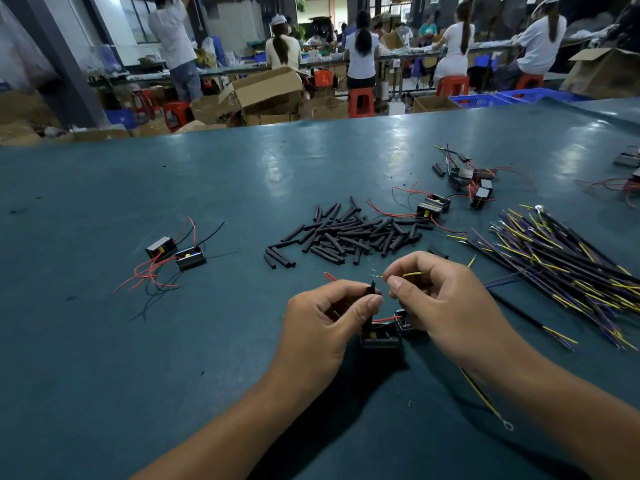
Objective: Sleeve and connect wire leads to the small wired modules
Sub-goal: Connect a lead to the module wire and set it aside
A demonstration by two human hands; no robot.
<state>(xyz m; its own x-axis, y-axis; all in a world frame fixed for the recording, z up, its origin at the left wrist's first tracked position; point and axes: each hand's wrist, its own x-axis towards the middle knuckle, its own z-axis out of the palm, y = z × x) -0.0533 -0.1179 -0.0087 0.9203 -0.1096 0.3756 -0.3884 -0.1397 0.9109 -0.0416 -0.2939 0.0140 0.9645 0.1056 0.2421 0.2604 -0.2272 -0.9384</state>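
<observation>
Two bare wire ends are meeting between the fingertips just above the small black box-shaped module [380, 336], which is sitting on the teal bench [104, 358] directly under the hands. The left hand [327, 320] is pinching a short black sleeve tube [370, 290] over the module's red lead [386, 319], its grip closed between thumb and forefinger; the right hand [446, 306] is pinching the thin yellow lead wire [412, 274], grip likewise closed, and its ring terminal [508, 425] is trailing on the bench beside the right forearm. To do this well, the strands should probably be twisted tightly with the sleeve kept back, then slid to cover the joint fully. Beyond the hands, a heap of black sleeve tubes [349, 233] is lying, with a bundle of yellow and dark leads [568, 251] to the right. Two more wired modules [175, 252] are waiting at the left.
</observation>
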